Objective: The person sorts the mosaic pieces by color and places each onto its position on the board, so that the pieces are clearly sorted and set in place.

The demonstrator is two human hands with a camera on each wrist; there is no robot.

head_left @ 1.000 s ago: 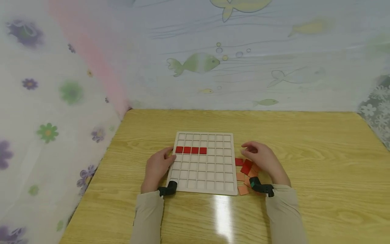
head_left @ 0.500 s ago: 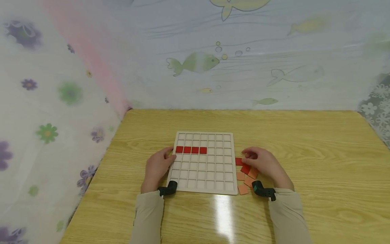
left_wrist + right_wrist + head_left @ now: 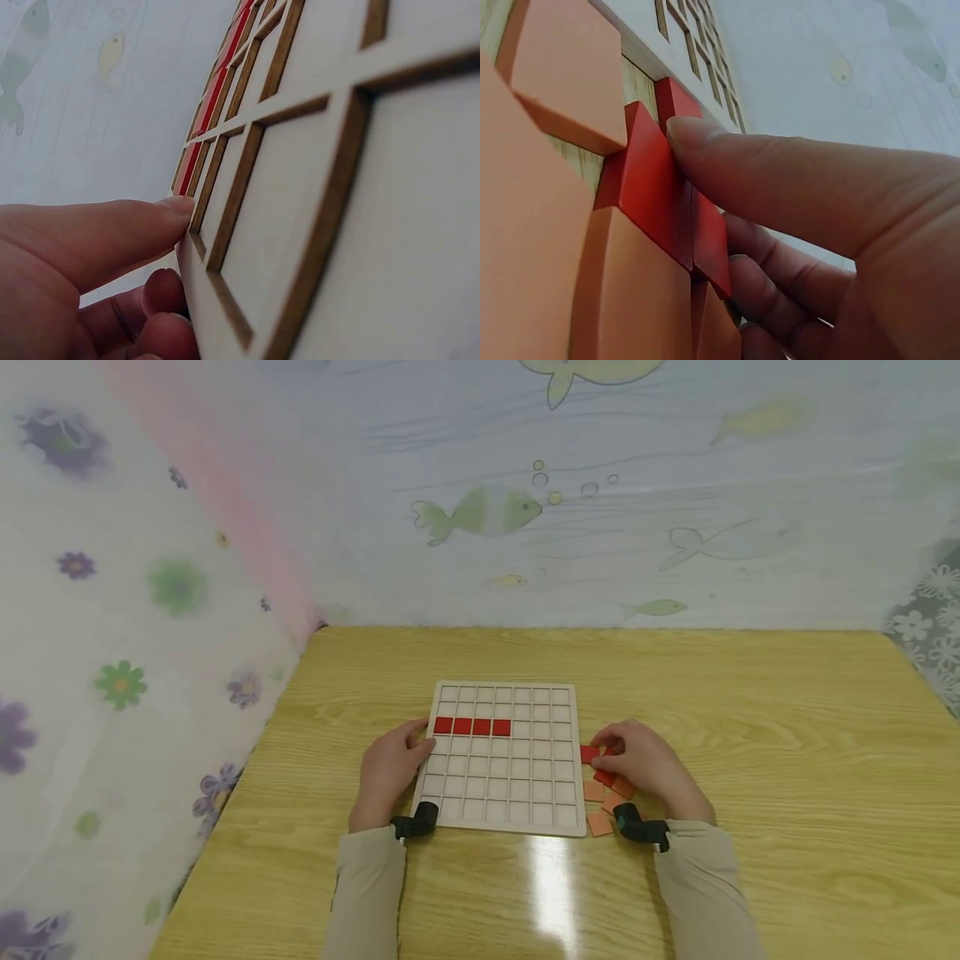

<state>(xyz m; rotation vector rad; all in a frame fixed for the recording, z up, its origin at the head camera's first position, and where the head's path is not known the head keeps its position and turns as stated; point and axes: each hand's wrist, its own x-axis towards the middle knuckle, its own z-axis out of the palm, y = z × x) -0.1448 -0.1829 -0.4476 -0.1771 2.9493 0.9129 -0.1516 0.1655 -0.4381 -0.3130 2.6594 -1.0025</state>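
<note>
A pale wooden grid board [image 3: 495, 829] lies on the table, with a row of red square tiles [image 3: 482, 727] set in its third row from the back. My left hand [image 3: 390, 772] holds the board's left edge. In the left wrist view its thumb [image 3: 135, 229] lies at the rim, the other fingers curled against the side. Right of the board, my right hand [image 3: 641, 760] reaches into a loose group of tiles. Its thumb and fingers close around a red tile [image 3: 711, 240], partly hidden by the thumb. Another red tile [image 3: 589, 754] lies against the board's right edge.
Several orange tiles [image 3: 598, 824] lie loose on the wood-grain table [image 3: 465, 902], beside and below the right hand. A wall covering with fish drawings [image 3: 480, 510] rises behind the table, and a flowered one [image 3: 120, 685] stands at the left.
My right hand has come down onto the red tiles, and its thumb and fingers have closed around one. The left hand stays at the board's edge.
</note>
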